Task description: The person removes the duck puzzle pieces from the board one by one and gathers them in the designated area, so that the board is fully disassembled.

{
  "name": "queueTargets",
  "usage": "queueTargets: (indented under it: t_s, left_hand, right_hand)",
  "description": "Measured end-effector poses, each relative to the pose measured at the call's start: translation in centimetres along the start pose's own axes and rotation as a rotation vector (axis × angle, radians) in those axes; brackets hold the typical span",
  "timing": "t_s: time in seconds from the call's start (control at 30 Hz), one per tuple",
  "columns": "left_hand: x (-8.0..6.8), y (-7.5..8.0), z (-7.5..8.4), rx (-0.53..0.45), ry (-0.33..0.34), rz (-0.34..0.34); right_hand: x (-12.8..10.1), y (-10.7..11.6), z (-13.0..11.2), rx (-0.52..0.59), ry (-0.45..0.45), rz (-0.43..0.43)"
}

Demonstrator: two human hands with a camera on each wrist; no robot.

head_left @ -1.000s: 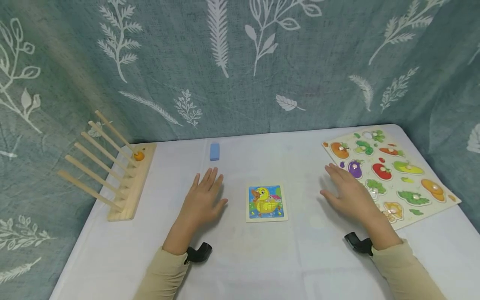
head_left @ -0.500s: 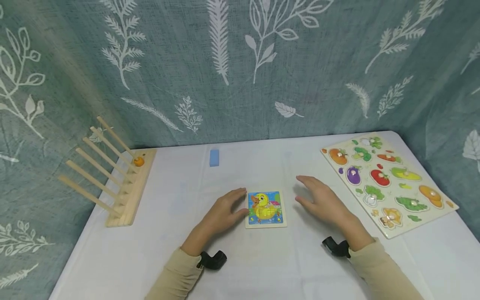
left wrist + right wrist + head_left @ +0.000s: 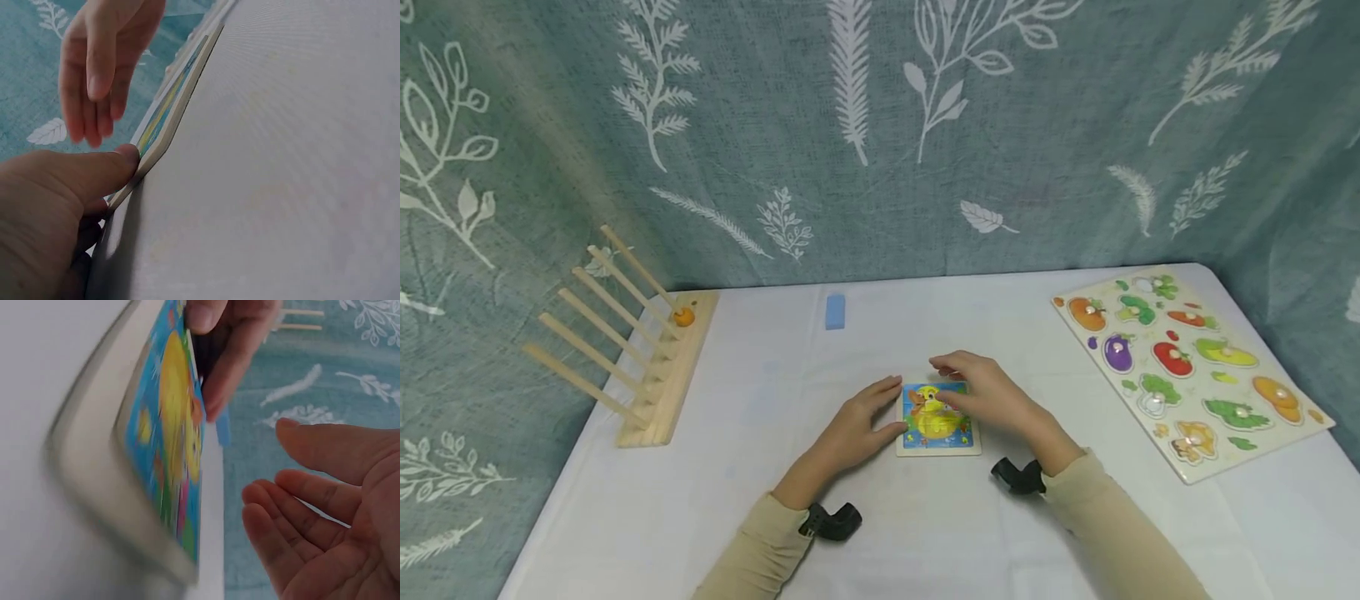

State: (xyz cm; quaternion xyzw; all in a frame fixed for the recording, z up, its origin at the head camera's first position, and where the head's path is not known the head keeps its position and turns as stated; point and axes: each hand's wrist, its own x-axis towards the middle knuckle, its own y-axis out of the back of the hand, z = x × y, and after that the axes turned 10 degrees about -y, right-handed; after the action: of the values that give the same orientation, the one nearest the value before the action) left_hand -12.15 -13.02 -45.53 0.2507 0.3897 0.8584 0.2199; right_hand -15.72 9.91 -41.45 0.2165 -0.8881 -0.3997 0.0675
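A small square duck puzzle in a pale wooden frame lies flat in the middle of the white table. My left hand rests at its left edge, and in the left wrist view the thumb presses against the frame's rim. My right hand hovers just above the puzzle's upper right part with relaxed, spread fingers, holding nothing. In the right wrist view the puzzle picture shows blurred, with the left hand's fingers behind it.
A vegetable peg puzzle board lies at the right. A wooden rack with slanted rods and an orange bead stands at the left. A small blue block lies near the back, before a leaf-print curtain.
Both hands have moved inward to the duck puzzle. The left hand came to its left edge; the right hand moved from near the vegetable board to above the puzzle.
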Motion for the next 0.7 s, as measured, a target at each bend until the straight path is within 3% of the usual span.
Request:
queueTargets:
  t_s: [0.3,0.7]
  left_hand:
    - [-0.1,0.1,-0.1,0.043,-0.013,-0.026]
    - [-0.1,0.0,-0.2,0.047,-0.003,-0.035]
  right_hand:
    - [1.6,-2.3,-0.6,0.092,0.029,-0.062]
    - [1.7,-2.8,-0.4,-0.016,0.014,-0.056]
